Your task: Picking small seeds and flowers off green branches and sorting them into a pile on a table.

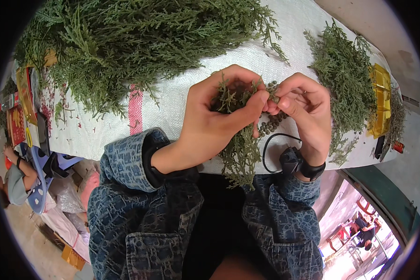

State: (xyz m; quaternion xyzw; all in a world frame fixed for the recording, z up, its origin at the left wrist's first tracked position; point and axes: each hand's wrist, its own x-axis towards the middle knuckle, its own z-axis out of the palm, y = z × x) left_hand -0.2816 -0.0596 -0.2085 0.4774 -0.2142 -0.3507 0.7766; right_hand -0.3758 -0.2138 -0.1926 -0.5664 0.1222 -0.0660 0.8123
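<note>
At frame centre, the left hand (218, 122) is closed round a soft, feathery cypress sprig (240, 149); the right hand (302, 112) pinches at its small berries (271, 122). Light and brittle, it looks best held by the stem above the desk (172, 100).

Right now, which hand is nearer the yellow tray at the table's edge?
Right. The right hand is beside the smaller green pile, next to the yellow tray; the left hand is farther away, holding a sprig.

A yellow packet (381, 100) lies at the counter's right edge; red and yellow packets (19, 114) stand at its left
</note>
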